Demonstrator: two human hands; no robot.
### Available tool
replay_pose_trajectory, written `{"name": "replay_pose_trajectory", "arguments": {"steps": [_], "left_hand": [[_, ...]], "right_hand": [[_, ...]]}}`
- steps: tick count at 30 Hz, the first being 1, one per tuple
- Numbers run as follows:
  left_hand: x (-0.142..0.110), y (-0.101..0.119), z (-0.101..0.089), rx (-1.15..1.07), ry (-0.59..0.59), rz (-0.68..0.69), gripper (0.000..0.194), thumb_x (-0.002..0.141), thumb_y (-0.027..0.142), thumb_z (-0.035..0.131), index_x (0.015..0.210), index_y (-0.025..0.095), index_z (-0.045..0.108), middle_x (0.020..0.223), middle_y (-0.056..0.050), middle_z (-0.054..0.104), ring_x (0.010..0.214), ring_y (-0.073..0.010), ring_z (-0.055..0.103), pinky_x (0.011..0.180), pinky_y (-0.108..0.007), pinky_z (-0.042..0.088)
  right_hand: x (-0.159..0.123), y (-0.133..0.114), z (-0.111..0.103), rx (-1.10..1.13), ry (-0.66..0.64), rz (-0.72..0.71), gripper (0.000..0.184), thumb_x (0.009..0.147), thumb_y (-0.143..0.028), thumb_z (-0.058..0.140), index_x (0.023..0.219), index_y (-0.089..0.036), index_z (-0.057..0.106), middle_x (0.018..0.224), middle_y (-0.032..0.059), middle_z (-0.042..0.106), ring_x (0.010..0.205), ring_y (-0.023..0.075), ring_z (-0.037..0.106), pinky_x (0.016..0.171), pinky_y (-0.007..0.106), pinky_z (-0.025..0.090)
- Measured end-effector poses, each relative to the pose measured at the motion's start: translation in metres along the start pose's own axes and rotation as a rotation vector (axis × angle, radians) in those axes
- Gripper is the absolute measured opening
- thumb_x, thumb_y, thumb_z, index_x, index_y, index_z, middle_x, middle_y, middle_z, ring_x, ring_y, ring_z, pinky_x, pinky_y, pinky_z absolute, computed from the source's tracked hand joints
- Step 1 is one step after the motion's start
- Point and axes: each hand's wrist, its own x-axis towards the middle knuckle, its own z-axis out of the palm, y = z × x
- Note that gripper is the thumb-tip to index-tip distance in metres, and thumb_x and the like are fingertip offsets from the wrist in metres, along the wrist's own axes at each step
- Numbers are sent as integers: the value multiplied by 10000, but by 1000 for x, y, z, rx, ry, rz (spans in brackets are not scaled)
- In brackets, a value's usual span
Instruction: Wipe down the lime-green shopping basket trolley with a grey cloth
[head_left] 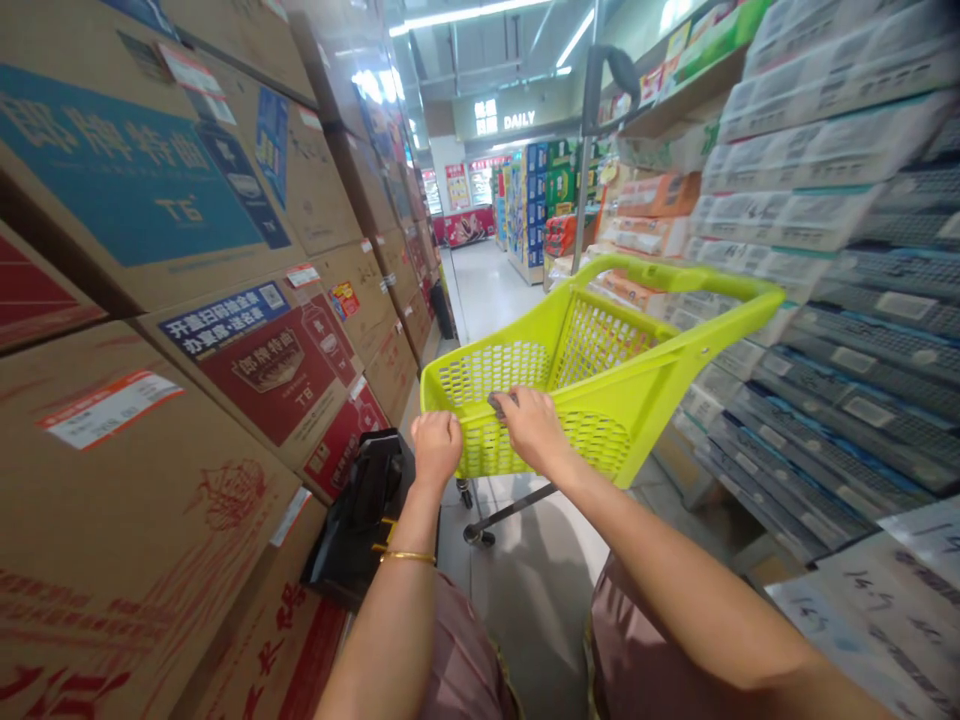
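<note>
A lime-green plastic shopping cart (600, 400) with perforated sides stands at an angle in the aisle. Its basket looks bare inside, and its handle frame points to the upper right. My left hand (437, 445) is closed over the rim at the cart's near left corner; a gold bangle circles that wrist. My right hand (531, 425) wraps the same near rim a little further right. By its thumb and index finger shows a small dark grey object (501, 402), too small to name. The cart's wheels (478, 536) rest on the floor below my hands.
Stacked cardboard boxes (277, 350) wall the left side, with a black bag-like item (360, 520) at their foot. Piles of packaged goods (825, 220) line the right, close to the cart. A grey pole (585, 160) rises behind it. Pale floor (484, 285) leads to further shelves.
</note>
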Motion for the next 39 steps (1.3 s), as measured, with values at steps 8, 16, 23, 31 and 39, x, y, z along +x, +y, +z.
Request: {"name": "replay_pose_trajectory", "arguments": {"steps": [8, 16, 23, 31, 39], "left_hand": [[-2, 36, 11, 21, -83, 32, 251, 908, 193, 327, 786, 172, 546, 803, -85, 617, 797, -207, 555, 754, -343, 389], [2, 23, 13, -29, -85, 52, 289, 938, 246, 308, 786, 184, 545, 809, -57, 613, 816, -195, 549, 753, -328, 368], [2, 28, 18, -69, -56, 37, 286, 938, 265, 322, 771, 197, 543, 815, -56, 614, 823, -196, 536, 746, -331, 346], [3, 37, 26, -52, -34, 4, 285, 929, 256, 327, 723, 202, 516, 792, -62, 600, 819, -207, 525, 727, -340, 328], [2, 41, 26, -65, -36, 4, 242, 909, 199, 334, 750, 193, 516, 806, -60, 605, 814, -199, 534, 728, -331, 344]], "right_hand": [[-1, -12, 16, 40, 61, -108, 375, 904, -207, 388, 1261, -193, 504, 1188, 117, 546, 1029, 231, 449, 896, 362, 304], [1, -3, 10, -4, 36, -136, 332, 923, -208, 363, 1194, -198, 553, 1125, 102, 571, 986, 221, 455, 874, 346, 315], [-10, 51, -8, -33, 95, -18, 330, 912, -228, 375, 1181, -233, 566, 1132, 89, 534, 1015, 227, 420, 896, 363, 312], [-5, 32, 1, -10, 83, 37, 323, 899, -199, 387, 1152, -237, 584, 1100, 89, 537, 992, 228, 416, 887, 364, 294], [2, -14, 16, 40, 54, -51, 343, 911, -199, 373, 1204, -190, 551, 1123, 120, 557, 979, 228, 441, 849, 354, 301]]}}
